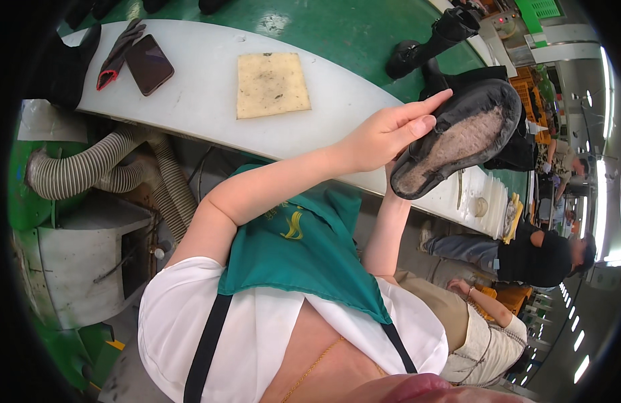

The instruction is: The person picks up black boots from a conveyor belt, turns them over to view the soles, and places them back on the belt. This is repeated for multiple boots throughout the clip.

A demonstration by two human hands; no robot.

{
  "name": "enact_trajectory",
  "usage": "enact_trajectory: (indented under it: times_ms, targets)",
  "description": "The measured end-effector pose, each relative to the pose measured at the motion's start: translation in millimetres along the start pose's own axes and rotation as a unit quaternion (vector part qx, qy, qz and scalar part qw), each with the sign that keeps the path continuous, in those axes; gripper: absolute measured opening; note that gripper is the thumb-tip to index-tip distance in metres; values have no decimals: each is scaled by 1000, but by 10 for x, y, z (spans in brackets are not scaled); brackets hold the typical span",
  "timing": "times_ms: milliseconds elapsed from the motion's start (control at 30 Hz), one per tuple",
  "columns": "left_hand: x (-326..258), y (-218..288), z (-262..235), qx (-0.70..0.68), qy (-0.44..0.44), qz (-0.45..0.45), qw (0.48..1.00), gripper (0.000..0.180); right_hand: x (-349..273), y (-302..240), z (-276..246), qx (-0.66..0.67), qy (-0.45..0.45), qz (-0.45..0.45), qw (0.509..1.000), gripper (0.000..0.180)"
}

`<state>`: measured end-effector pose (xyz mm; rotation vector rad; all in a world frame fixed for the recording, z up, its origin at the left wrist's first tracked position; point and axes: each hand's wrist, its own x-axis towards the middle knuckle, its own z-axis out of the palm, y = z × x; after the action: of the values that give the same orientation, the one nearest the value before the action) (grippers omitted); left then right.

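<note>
A black boot (462, 140) without its outsole is held up at the right, its underside turned toward me. Rough greyish-brown filler shows inside a gathered black rim. My left hand (399, 129) is at the boot's near-left edge, thumb and index finger stretched out along it and the other fingers curled below. From underneath, my right forearm (387, 232) rises to the heel end. My right hand is behind the boot, supporting it, and its fingers are hidden.
The white table (210, 77) carries a yellowish square pad (273, 85), a dark phone (149, 65) and a grey glove (120, 54). More black boots (434, 41) stand beyond. A ribbed hose (89, 161) joins a machine at left. Other people (488, 329) are at the right.
</note>
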<state>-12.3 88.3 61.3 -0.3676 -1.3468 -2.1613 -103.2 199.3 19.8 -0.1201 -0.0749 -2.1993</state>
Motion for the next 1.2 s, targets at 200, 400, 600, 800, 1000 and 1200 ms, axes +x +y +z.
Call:
enact_trajectory:
  times_ms: [200, 400, 600, 800, 1000, 1200]
  targets:
    - [4, 65, -170, 69, 18, -8, 997, 50, 191, -128, -269, -507, 55, -180, 841, 44]
    - [-8, -18, -273, 45, 54, 31, 997, 50, 227, -193, -356, -581, 48, -160, 797, 43]
    - [-27, 45, -325, 7, 60, 17, 998, 50, 223, 128, -52, -743, 17, -219, 632, 42]
    - [-2, 8, -454, -81, 89, -40, 992, 50, 212, 32, -150, -433, 89, -128, 888, 45]
    - [-45, -195, -552, -88, 200, -40, 975, 72, 200, 76, -226, -359, 134, -227, 896, 53]
    - [-24, -336, -712, -129, 282, -121, 943, 95, 7, 212, -729, -564, 15, -339, 753, 64]
